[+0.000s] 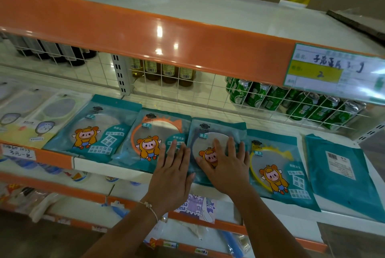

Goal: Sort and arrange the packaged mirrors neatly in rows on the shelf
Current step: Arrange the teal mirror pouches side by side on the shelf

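My left hand (174, 171) and right hand (226, 166) lie flat, fingers straight and spread, on the teal packaged mirrors along the middle shelf (116, 165) of an orange-trimmed store rack. Nothing is gripped; both palms simply press down. My right hand covers the lower part of the silver-rimmed mirror pack (214, 132), hiding most of its cartoon figure. My left hand rests across the seam where that pack meets the orange-rimmed mirror pack (155, 139) just to its left, fingertips on the orange one's lower right corner.

The packs form a single row, edges touching or slightly overlapping. Farther left sits another teal mirror pack (91, 130), then pale packs of handled mirrors (52, 111). To the right of my hands lies the yellow-rimmed mirror pack (279, 166), tilted a little, and beyond it a teal pack turned face down (341, 174), barcode label showing.

Behind a white wire grille (187, 89) stand amber bottles (164, 72) and green cans (270, 97). A handwritten price tag (325, 68) hangs from the upper shelf's orange edge. A thin bracelet (149, 206) circles my left wrist.
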